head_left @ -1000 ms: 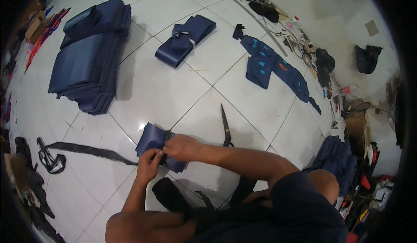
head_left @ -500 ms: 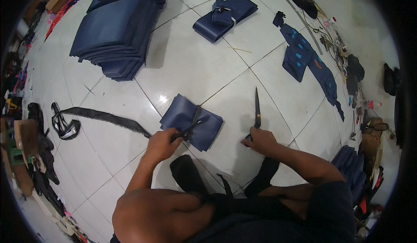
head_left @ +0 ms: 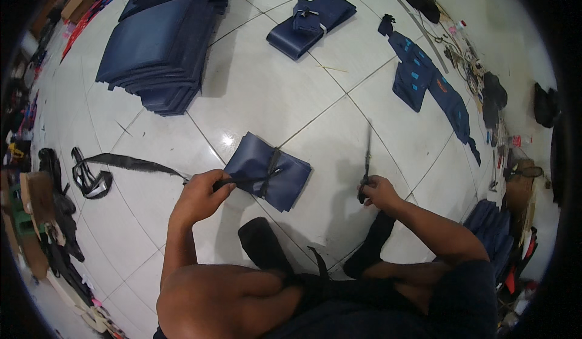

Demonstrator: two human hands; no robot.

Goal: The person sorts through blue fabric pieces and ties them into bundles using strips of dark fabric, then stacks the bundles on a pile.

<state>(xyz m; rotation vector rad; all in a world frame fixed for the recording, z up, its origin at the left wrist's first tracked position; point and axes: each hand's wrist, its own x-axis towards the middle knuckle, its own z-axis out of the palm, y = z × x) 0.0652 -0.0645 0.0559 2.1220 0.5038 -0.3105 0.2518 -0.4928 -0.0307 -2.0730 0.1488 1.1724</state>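
Note:
A bundle of dark blue sheets lies on the tiled floor before me, tied round its middle with a black strip. My left hand is closed on that black strip, just left of the bundle. From the hand, one stretch runs right to the knot, while the rest trails left to a loose coil on the floor. In my right hand are black scissors, gripped by the handles, with the blades pointing away from me. They are held apart from the bundle, to its right.
Tall stacks of blue sheets stand far left. Another tied blue bundle lies at the far middle. Dark blue cut pieces with light blue marks are spread far right. Clutter lines both walls, with folded blue material near right.
My left hand has moved left, away from the bundle, drawing the strip out from the knot. The scissors have shifted slightly right and turned edge-on, their blades blurred. The bundle has stayed in place.

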